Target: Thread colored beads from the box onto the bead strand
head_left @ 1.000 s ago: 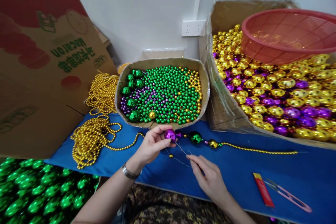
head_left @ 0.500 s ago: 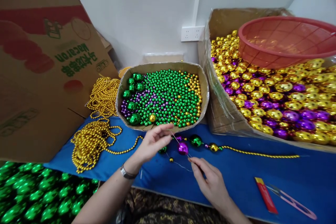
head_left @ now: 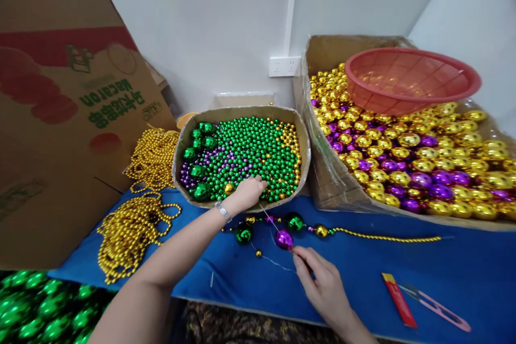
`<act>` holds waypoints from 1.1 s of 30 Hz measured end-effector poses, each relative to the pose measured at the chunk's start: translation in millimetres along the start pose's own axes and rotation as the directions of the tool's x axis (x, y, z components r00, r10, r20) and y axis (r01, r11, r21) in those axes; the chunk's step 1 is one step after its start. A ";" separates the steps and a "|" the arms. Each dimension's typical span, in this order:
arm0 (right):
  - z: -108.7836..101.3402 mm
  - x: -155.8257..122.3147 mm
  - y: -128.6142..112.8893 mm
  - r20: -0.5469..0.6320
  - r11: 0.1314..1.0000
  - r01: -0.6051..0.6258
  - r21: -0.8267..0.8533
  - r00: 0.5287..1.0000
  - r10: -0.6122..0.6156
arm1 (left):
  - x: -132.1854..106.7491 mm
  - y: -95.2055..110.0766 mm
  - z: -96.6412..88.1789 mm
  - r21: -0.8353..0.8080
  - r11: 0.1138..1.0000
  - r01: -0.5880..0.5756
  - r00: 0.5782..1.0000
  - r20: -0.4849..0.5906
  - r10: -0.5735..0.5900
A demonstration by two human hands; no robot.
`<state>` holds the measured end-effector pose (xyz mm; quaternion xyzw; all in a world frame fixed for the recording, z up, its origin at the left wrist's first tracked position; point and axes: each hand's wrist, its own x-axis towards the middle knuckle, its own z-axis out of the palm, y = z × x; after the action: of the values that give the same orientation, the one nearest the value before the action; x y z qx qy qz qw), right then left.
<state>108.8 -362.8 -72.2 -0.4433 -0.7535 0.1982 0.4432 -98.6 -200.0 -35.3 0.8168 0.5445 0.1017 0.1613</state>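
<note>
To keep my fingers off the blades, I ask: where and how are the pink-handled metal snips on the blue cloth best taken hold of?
Probably by the long pink handle, with the right hand coming from the near right side: the handle's end points there, while the metal blades point left, toward the red-and-yellow flat stick.

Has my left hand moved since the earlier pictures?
Yes, your left hand moved forward, from the near edge of the middle box to over its beads.

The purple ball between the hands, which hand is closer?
Right. The right hand is beside the purple ball; the left hand is farther, over the box of small beads.
</note>
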 end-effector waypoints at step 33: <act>4.5 -0.1 1.8 0.060 0.999 -0.012 -0.030 0.998 0.014 | -104.2 12.6 -10.7 -0.762 0.641 -0.092 0.976 -0.198 -0.096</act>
<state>105.9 -361.5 -75.9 -0.4486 -0.7665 0.2032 0.4123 -131.7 -298.9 -19.6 0.6539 0.4652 0.4124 0.4312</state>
